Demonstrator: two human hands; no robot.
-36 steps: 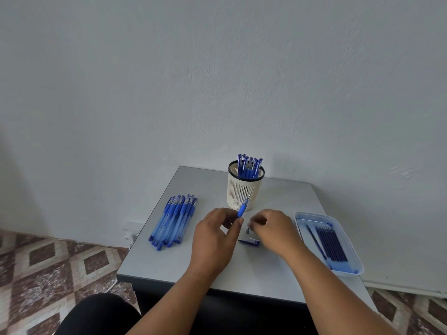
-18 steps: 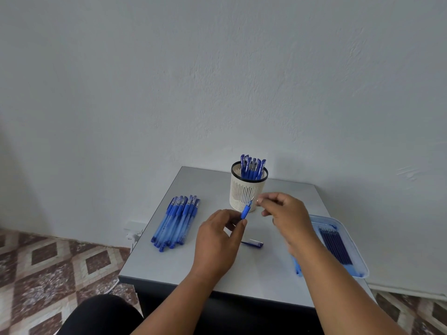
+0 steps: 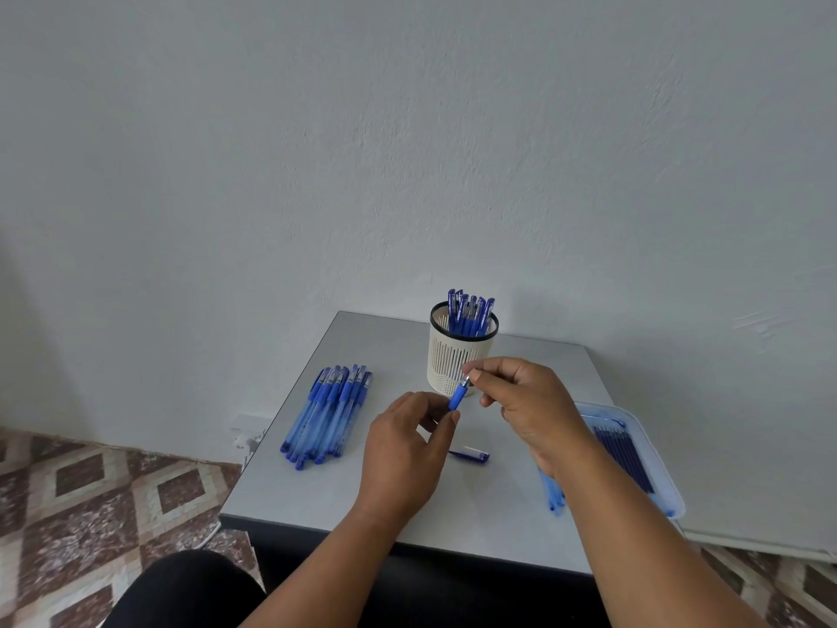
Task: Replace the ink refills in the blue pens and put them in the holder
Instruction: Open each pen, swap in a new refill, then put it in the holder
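Observation:
My left hand [image 3: 407, 451] grips a blue pen [image 3: 456, 397] that points up and to the right, just in front of the holder. My right hand [image 3: 525, 405] pinches the pen's tip end between thumb and forefinger. The white mesh holder [image 3: 457, 360] stands at the back of the grey table [image 3: 344, 491] with several blue pens [image 3: 471, 312] in it. A row of several blue pens [image 3: 328, 412] lies on the table's left side. A blue pen cap [image 3: 471, 455] lies on the table between my hands.
A clear blue tray [image 3: 666, 473] holding dark refills [image 3: 625, 455] sits at the table's right edge. Loose pale blue refills [image 3: 553, 491] lie beside it, partly under my right forearm. A white wall stands behind the table, and patterned floor tiles lie to the left.
My right hand left the table near the cap, rose, and took hold of the tip end of the pen that my left hand holds. The left hand stayed nearly still.

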